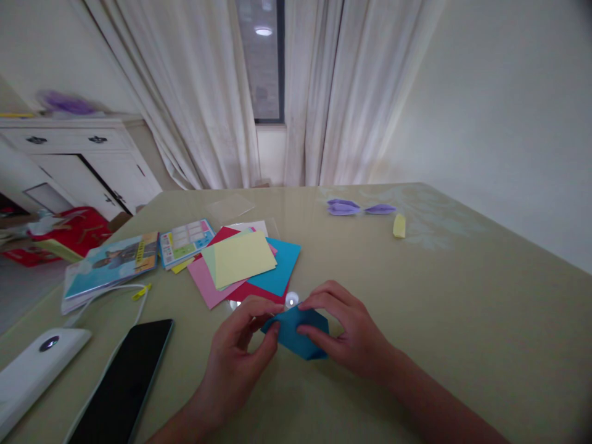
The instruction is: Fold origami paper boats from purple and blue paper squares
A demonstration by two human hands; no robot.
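Long off-white fabric curtains (194, 92) hang behind a broad, glossy beige table (462, 320). Above the table's near middle, the left hand (235, 351) and right hand (358, 333) pinch a small, folded, many-sided blue paper (289, 334) between thumbs and fingers. Its long axis runs roughly left to right, the narrow corner pointing left.

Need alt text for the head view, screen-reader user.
A person's left hand and right hand hold a folded blue paper piece at a beige table. Beyond lie overlapping multicoloured paper sheets and folded purple paper shapes; a black rectangular phone lies at left.
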